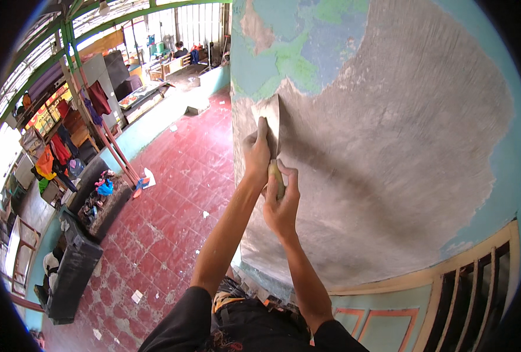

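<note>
A scraper with a wide, pale metal blade and a yellowish handle stands upright against the wall. My right hand is closed round its handle. Higher up, my left hand grips the scraper too, its index finger stretched along the blade. The blade's top edge meets the border between bare grey plaster and flaking green and blue paint. Part of the handle is hidden behind my fingers.
Red floor tiles with scattered paint flakes spread to the left. Beyond them are a dark sofa, hanging clothes and slanted poles. A barred window and pale green door are at the lower right. A person is far back.
</note>
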The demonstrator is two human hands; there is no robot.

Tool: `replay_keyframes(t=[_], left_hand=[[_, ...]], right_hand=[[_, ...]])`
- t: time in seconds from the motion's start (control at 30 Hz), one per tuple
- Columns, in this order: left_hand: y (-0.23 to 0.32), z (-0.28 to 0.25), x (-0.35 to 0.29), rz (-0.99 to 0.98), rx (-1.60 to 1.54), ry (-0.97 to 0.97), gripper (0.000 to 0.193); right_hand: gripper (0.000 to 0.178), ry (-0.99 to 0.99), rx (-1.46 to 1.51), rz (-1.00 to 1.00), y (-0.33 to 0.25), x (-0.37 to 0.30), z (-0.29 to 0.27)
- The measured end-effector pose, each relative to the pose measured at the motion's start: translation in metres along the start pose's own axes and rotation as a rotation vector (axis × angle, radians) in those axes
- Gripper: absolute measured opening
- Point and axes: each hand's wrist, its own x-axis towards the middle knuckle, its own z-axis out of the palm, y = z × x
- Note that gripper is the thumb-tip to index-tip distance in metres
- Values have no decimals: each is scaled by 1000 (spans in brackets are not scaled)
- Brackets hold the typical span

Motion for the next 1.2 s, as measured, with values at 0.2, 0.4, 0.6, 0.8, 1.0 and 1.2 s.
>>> replay_keyframes(t=[0.2, 0.4, 0.6, 0.8, 1.0, 1.2], left_hand=[[-40, -11, -20, -31, 98, -9, 53], [13, -4, 27, 107, 115, 111, 52], [-27, -10, -14, -5, 156, -24, 52], [8, 3, -2, 9, 122, -16, 56], [-33, 1, -13, -6, 214, 40, 55], [2, 11, 1, -4, 86, 76, 58]], right_hand=[[23, 2, 148, 165, 13, -34, -18], [24, -41, 66, 20, 4, 20, 14], [23, 28, 162, 130, 9, -22, -7], [24, 37, 189, 110, -4, -2, 8], [24, 34, 221, 196, 4, -26, -16], [23, -1, 166, 240, -12, -4, -1]])
